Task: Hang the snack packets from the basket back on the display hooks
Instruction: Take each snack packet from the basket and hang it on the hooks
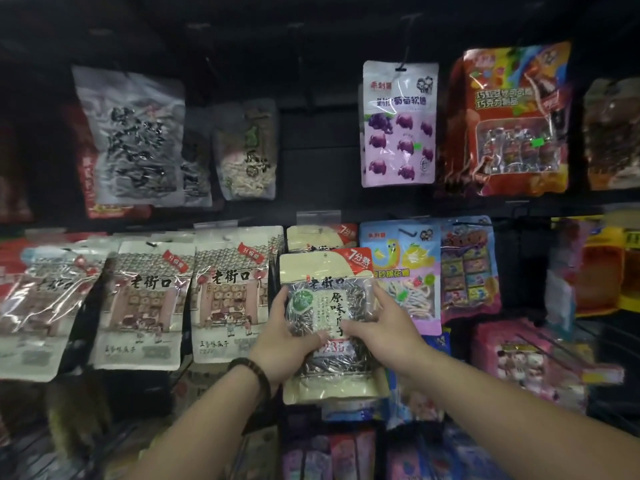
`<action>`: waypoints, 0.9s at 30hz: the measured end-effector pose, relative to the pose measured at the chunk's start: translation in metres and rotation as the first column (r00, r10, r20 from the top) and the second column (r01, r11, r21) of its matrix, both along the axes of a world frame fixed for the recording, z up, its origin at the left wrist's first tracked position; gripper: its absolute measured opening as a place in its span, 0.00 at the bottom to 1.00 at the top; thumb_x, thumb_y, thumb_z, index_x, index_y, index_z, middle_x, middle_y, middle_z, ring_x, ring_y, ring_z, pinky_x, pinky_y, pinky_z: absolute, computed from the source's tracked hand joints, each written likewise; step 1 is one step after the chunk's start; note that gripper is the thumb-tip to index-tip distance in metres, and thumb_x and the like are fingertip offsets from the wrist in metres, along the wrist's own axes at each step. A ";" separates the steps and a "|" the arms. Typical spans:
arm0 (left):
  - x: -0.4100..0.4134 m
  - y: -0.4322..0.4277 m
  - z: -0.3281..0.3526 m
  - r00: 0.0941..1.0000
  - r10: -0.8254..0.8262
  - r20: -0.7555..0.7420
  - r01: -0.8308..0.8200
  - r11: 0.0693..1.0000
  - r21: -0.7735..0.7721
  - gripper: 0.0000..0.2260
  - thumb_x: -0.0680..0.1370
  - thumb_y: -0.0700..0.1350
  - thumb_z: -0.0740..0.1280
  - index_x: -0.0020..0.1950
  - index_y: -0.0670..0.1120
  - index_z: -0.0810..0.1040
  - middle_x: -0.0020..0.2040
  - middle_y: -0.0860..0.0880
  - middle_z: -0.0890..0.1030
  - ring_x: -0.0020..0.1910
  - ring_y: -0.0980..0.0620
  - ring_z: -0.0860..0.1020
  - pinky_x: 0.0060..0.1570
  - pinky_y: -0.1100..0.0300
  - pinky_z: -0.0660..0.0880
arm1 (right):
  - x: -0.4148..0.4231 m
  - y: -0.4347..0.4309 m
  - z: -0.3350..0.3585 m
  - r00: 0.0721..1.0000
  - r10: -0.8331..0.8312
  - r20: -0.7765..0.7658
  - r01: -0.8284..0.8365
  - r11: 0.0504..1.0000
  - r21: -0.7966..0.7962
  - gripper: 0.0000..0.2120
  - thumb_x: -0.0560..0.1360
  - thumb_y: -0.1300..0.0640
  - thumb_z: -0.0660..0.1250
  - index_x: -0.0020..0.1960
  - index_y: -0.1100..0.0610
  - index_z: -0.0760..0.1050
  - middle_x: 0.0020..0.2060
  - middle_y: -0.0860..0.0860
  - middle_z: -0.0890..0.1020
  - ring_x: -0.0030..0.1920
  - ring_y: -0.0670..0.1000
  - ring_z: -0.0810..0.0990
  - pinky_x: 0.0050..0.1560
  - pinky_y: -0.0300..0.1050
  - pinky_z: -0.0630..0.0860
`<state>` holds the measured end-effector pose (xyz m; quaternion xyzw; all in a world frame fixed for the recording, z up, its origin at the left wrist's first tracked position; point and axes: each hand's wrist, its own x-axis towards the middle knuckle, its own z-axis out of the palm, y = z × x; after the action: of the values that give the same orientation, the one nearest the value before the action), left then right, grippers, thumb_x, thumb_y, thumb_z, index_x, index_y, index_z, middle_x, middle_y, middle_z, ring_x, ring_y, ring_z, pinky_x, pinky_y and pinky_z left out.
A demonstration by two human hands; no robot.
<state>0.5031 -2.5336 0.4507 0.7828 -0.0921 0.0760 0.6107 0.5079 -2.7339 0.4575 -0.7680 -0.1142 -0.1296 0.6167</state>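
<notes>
The left hand [287, 336] and right hand [384, 327] grip the side edges of a cream-and-clear plastic packet of striped seeds [329, 299], held upright and partly covering a matching hung packet [317, 237]. White street-scene packets [227, 296] hang just left, a blue sweets packet [405, 268] just right.

Dark display rack [311, 161], purple grape packet [398, 126] on top hook [401, 64], 2 matching beige packets [142, 306] hanging below
</notes>
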 end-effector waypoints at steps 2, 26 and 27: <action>0.013 0.003 0.006 1.000 0.023 0.007 -0.023 0.998 0.057 0.51 0.70 0.53 0.82 0.80 0.74 0.50 0.76 0.38 0.72 0.71 0.38 0.76 0.66 0.45 0.79 | 0.011 0.002 0.004 1.000 -0.009 0.020 0.010 1.000 -0.028 0.52 0.76 0.55 0.80 0.88 0.45 0.49 0.85 0.55 0.63 0.81 0.56 0.68 0.79 0.54 0.68; 0.040 0.008 0.027 0.992 0.080 0.098 -0.093 0.986 0.136 0.49 0.70 0.58 0.82 0.79 0.76 0.52 0.62 0.65 0.61 0.75 0.48 0.70 0.75 0.43 0.70 | 0.043 -0.001 0.033 0.998 -0.039 0.039 0.042 0.997 -0.072 0.50 0.76 0.56 0.80 0.88 0.48 0.53 0.53 0.41 0.78 0.45 0.40 0.77 0.40 0.27 0.73; 0.043 0.009 0.026 0.992 0.090 0.083 -0.102 0.983 0.150 0.48 0.66 0.63 0.82 0.74 0.82 0.52 0.57 0.67 0.60 0.81 0.46 0.63 0.78 0.39 0.65 | 0.045 -0.003 0.033 0.999 -0.035 0.030 0.037 0.997 -0.061 0.49 0.77 0.56 0.80 0.88 0.49 0.53 0.48 0.38 0.75 0.43 0.39 0.77 0.35 0.26 0.72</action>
<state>0.5462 -2.5244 0.4762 0.8277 -0.0830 0.1277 0.5401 0.5527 -2.7369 0.4902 -0.7865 -0.1134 -0.1482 0.5887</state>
